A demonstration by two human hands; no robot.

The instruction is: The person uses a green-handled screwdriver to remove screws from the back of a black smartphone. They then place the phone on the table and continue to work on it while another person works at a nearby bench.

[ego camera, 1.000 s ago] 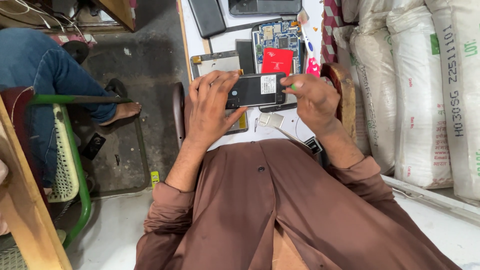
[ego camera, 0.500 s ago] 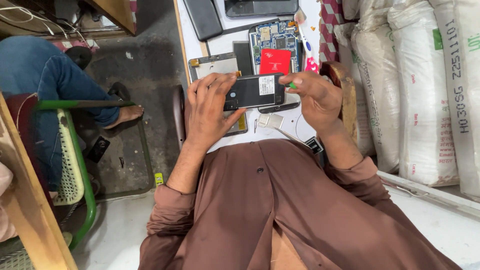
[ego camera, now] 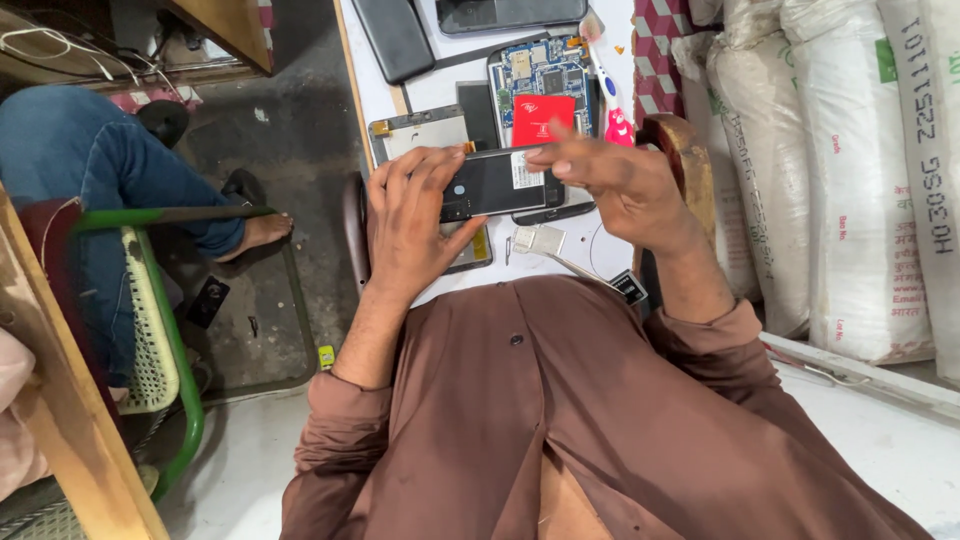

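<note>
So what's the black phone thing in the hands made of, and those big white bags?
The black phone part, held by the left hand and right hand, looks like smooth, slightly glossy plastic or glass; hard to say which. The white sacks look like woven plastic, creased and matte.

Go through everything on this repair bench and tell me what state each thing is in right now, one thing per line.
Black phone: held above the table in both hands.
Left hand: gripping the phone's left end.
Right hand: fingertips on the phone's right end.
Circuit board: exposed, lying flat.
Red card: resting on the board.
Dark tablet: flat, screen off.
Toothbrush: lying on the table.
</note>
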